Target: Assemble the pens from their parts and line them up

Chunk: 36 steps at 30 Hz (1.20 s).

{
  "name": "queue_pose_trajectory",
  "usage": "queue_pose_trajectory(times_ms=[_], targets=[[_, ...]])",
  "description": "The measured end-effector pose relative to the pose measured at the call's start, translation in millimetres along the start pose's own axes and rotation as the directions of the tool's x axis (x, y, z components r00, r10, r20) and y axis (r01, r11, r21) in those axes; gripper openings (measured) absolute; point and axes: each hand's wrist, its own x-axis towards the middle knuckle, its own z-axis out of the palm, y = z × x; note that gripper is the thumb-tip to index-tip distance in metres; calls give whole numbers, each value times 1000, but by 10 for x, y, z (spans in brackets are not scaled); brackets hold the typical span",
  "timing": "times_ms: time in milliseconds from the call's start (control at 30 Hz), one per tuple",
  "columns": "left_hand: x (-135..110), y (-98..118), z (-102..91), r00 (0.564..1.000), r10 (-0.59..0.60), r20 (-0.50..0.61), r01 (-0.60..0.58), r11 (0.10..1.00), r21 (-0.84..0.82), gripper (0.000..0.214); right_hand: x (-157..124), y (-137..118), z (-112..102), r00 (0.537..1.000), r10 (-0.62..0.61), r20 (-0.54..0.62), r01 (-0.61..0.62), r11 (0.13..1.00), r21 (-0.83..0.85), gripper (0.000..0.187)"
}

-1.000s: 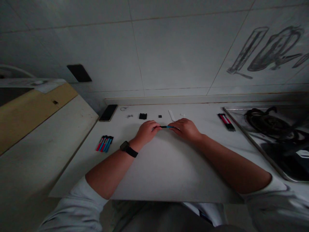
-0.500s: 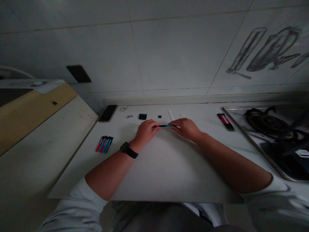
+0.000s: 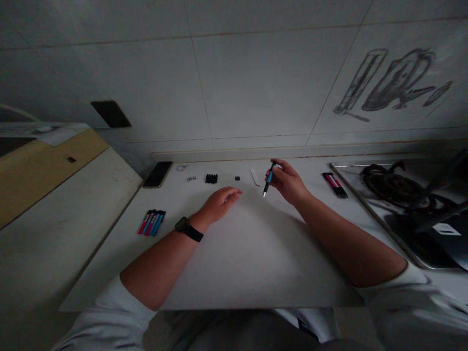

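My right hand point(image 3: 288, 181) is closed round a pen point(image 3: 269, 180) with a blue barrel, black grip and silver tip. The pen is tilted, its tip pointing down towards the white countertop point(image 3: 234, 263). Low over the middle of the counter, my left hand point(image 3: 219, 204) holds nothing, its fingers stretched out towards the right. Beyond the hands lie small springs point(image 3: 191, 179), a row of black grips point(image 3: 211, 178), small black pieces point(image 3: 237, 178) and thin white strips point(image 3: 255, 177). Several red and blue pen barrels point(image 3: 151, 223) lie side by side at the left.
A phone point(image 3: 158, 174) and a small ring-shaped item point(image 3: 182, 167) lie at the back left. Red and black pens point(image 3: 334, 185) are grouped beside the gas stove point(image 3: 395, 195) on the right. A tiled wall point(image 3: 256, 87) closes the back; a pale cabinet panel point(image 3: 73, 204) stands left.
Both hands held the pen level between them. The left hand has let go, and the right has lifted the pen slightly and turned it tip-down. The view has shifted a little.
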Motion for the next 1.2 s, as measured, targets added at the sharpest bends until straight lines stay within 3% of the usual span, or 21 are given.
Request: queue_pose_trajectory(times_ms=[133,400,667,900,1200], targets=[[-1,-30,-3,1000,-10,11,10,1000,22,41,41,24,-67,996,-35,-88,31,998,-49,53],[3,23,-6,1000,-8,25,6,999,51,36,72,24,-100,994,-92,-55,86,992,-92,48],[6,9,2,999,18,28,-20,997,75,34,90,35,-140,990,-139,-26,128,959,-251,49],[18,27,3,999,37,39,-40,996,86,33,93,29,-135,991,-129,-22,123,975,-183,49],[22,50,-3,998,33,51,-39,993,112,33,93,31,-127,991,-134,-21,126,968,-217,49]])
